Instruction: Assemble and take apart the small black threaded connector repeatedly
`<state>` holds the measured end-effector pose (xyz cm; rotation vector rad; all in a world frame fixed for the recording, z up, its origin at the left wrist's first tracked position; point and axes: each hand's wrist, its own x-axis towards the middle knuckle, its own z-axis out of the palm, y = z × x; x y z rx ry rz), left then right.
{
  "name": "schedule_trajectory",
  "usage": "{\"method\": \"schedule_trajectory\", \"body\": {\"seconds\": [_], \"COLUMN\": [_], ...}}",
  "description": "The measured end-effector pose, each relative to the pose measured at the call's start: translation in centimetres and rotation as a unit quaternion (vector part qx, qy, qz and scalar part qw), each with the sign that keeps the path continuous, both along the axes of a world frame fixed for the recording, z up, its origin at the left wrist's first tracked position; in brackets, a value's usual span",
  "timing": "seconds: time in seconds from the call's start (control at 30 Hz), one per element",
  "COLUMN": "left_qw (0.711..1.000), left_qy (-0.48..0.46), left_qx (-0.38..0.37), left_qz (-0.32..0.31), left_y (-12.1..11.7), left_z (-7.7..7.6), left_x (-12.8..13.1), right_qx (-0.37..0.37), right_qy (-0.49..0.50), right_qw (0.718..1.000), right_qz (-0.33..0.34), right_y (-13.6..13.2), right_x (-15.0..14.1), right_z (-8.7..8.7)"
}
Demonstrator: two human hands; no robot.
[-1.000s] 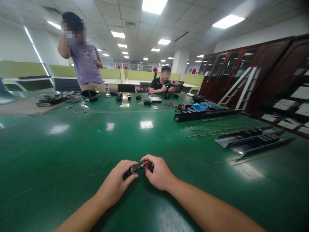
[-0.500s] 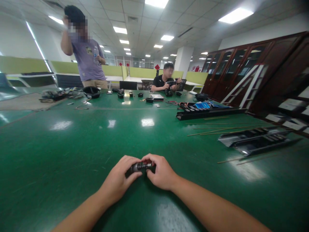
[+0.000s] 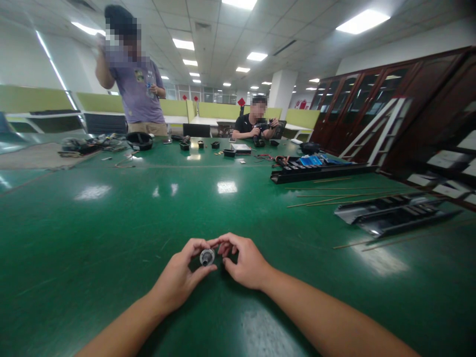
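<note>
My left hand (image 3: 191,265) pinches a small cylindrical part (image 3: 207,257) between thumb and fingers, low over the green table (image 3: 122,233). The part's round grey end faces me, with a darker stub protruding at its centre; its exact kind is not clear. Close on the right is my right hand (image 3: 238,258), fingers curled and thumb held apart from them, and I see nothing in its grasp. Its fingertips come right up to my left fingertips, and whether they touch the part I cannot tell.
Thin rods (image 3: 327,202) and metal channels (image 3: 394,218) lie to the right, beyond them a long black rail (image 3: 320,173) with blue packets. Small black boxes (image 3: 229,153) stand farther back. One person (image 3: 143,94) stands at the far left; another (image 3: 249,126) sits across, handling a black device.
The part has turned from lying sideways between both hands to showing its round end towards me. My right fingers have come off its right end. The standing person has shifted slightly.
</note>
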<state>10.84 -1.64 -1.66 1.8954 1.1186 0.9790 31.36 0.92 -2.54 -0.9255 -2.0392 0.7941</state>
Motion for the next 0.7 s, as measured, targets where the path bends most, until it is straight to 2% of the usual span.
{"method": "schedule_trajectory", "body": {"seconds": [0.33,0.6,0.7], "left_qw": [0.994,0.986,0.983], "left_qy": [0.065,0.088,0.107], "left_qx": [0.089,0.139,0.150], "left_qz": [0.016,-0.021,-0.012], "left_y": [0.17,0.25,0.32], "left_z": [-0.22,0.01,-0.02], "left_x": [-0.24,-0.19,-0.24], "right_qx": [0.000,-0.001,0.010], "right_qy": [0.009,0.041,0.035], "right_qw": [1.000,0.999,0.999], "right_qz": [-0.015,-0.017,-0.022], "right_y": [-0.16,-0.31,-0.54], "right_x": [0.01,-0.10,-0.09], "right_z": [0.02,0.22,0.53]}}
